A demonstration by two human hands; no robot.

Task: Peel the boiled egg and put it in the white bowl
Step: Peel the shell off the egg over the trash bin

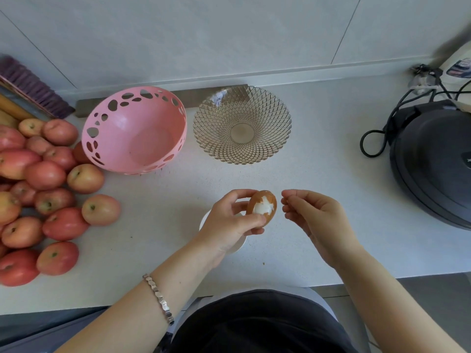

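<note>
The left hand is clamped on the egg, thumb across its lower end and fingers behind it, holding it above the counter. A ragged patch of white shows where brown shell is gone; the rest of the shell remains in place. The right hand sits just beside the egg, apart from it, fingertips pinched together; whether they hold a shell fragment cannot be determined. The white bowl lies directly under the left hand, which hides most of it; only rim arcs show, and its contents are not visible. A bracelet circles the left wrist. At the rear stand an empty pink basket and a glass bowl. Apples run off the left edge. A dark appliance is cut off at right.
</note>
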